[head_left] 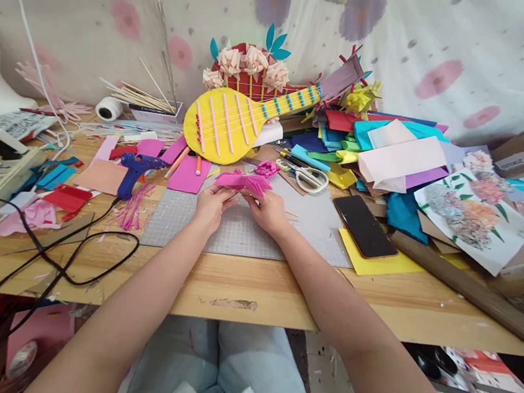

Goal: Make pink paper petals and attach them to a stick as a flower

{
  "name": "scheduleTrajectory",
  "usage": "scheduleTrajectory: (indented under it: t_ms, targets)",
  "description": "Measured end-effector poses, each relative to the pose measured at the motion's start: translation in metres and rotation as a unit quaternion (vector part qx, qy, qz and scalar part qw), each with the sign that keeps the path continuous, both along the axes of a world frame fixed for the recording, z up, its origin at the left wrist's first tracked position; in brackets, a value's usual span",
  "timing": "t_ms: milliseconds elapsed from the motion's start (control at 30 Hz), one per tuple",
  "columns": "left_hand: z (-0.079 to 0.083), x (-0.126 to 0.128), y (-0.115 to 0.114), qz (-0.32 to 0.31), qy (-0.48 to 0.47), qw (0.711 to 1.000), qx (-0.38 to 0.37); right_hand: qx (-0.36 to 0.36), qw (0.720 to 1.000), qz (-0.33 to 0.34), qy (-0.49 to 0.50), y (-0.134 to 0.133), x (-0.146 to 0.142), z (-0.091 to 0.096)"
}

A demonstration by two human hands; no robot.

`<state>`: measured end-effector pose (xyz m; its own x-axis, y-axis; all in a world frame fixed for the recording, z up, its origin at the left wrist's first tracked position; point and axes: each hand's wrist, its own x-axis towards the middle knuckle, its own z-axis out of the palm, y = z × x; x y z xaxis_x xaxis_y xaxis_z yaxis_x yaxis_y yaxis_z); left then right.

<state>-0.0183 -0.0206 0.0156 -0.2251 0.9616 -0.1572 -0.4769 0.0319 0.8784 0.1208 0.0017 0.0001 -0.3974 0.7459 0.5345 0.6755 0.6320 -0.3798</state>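
My left hand point(211, 210) and my right hand point(268, 213) hold a magenta folded paper or foam piece point(243, 182) between them, with pointed, petal-like ends. Its left end sits in my left fingers, and its right part is gripped by my right fingers. Both hands are over a grey gridded cutting mat point(181, 218). Just beyond the piece lies a small curled magenta flower point(267, 168). White-handled scissors point(312, 179) rest to the right of it. A flat magenta sheet point(189, 175) lies beyond my left hand.
A blue glue gun point(135, 172) with a looping black cord stands left. Behind is a yellow toy lute point(221, 124). At right are a black phone point(365, 226), a wooden stick point(468, 289) and piled coloured sheets point(402, 154). Magenta fringe strips point(136, 208) lie near the mat.
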Motion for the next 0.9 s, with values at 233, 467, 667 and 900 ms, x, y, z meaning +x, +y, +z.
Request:
scheduleTrajectory:
  t_ms: [233,467,667,900]
  targets:
    - [0.000,-0.001,0.002,0.047,0.004,0.999,-0.020,-0.067,0.995,-0.014,0.069,-0.006,-0.001,0.007]
    - [0.001,-0.002,0.002,0.067,0.006,0.997,-0.021,-0.082,0.994,-0.039,0.062,-0.009,-0.003,0.010]
    - [0.000,-0.003,0.004,0.089,-0.012,0.996,-0.026,-0.078,0.995,-0.056,0.031,-0.010,0.000,0.013]
    - [0.003,-0.004,0.005,0.093,-0.009,0.995,-0.026,-0.016,0.999,-0.035,-0.016,-0.009,0.003,0.012]
